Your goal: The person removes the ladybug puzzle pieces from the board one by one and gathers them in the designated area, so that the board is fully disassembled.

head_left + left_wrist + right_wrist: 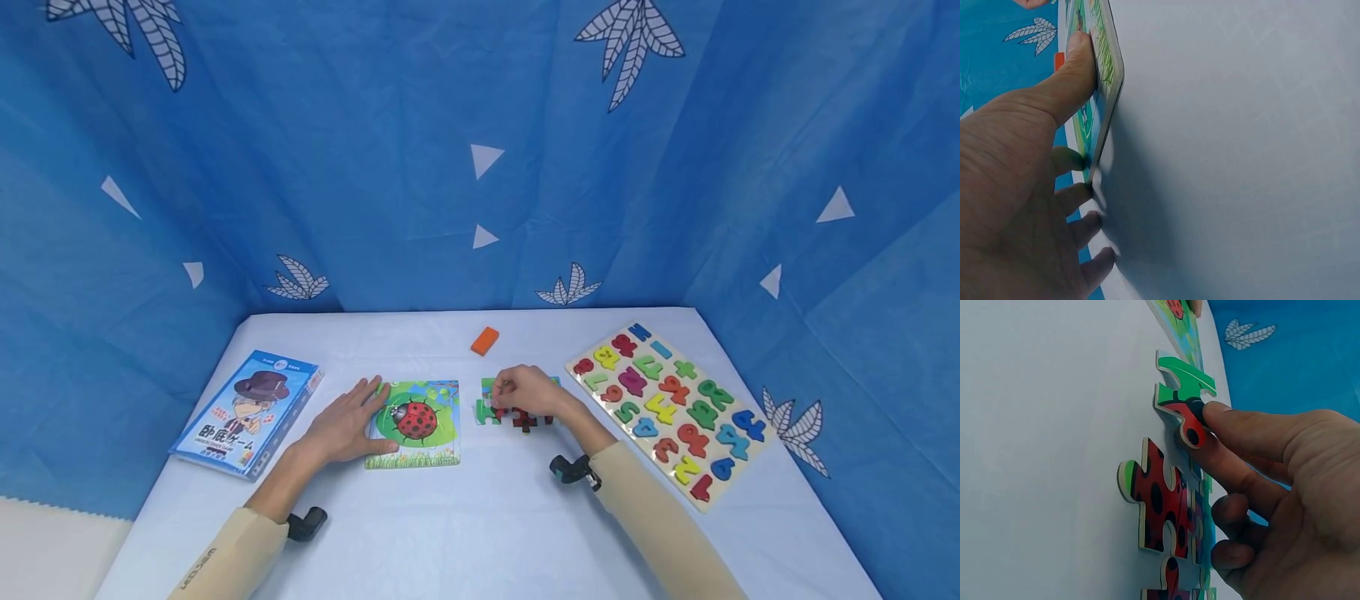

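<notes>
A square ladybug puzzle board [442,442] lies flat on the table, its picture facing up. My left hand [341,425] rests at the board's left side with fingers spread. In the left wrist view, the thumb [1079,59] lies on the board's face. To the right, my right hand [528,390] pinches a green, red and black jigsaw piece [1185,378] between thumb and index finger. Beside that piece lies a red jigsaw piece [1157,497] with black spots. Several more pieces lie around it, partly hidden by the right hand in the head view.
An orange block [485,340] lies behind the puzzle pieces. At the right is a wooden number board [600,392] with coloured numerals. A blue game box [255,412] stands at the left. Blue cloth [480,108] hangs behind and beside the white table [450,533].
</notes>
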Available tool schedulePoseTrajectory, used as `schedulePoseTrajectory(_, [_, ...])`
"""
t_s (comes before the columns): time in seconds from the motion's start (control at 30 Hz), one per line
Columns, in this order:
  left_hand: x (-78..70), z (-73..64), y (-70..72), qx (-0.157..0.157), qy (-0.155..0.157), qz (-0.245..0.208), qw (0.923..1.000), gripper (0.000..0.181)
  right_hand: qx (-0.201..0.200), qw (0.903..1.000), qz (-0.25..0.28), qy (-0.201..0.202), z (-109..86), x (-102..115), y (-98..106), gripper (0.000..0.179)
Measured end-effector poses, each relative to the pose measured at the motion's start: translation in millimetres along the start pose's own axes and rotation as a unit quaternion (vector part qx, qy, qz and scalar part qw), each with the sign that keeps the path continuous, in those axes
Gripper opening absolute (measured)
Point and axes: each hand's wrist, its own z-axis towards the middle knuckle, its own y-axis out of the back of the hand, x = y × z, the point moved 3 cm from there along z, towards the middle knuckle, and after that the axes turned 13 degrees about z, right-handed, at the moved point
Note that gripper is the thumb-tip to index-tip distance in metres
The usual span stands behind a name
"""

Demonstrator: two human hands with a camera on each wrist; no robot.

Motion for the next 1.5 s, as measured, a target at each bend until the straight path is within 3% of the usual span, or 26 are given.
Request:
schedulePoseTrajectory(0.47, [-0.6, -0.3, 0.6, 0.000, -0.002, 0.004, 1.0000, 0.103, -0.004, 0.9996, -0.020, -0.020, -2.3, -1.7, 0.1, 0.008])
schedulePoseTrajectory(1.5, [2.2, -0.2, -1.3, 0.001, 0.000, 0.002, 1.0000, 0.104, -0.017, 0.9973, -0.069, -0.017, -1.5, -1.5, 0.1, 0.011])
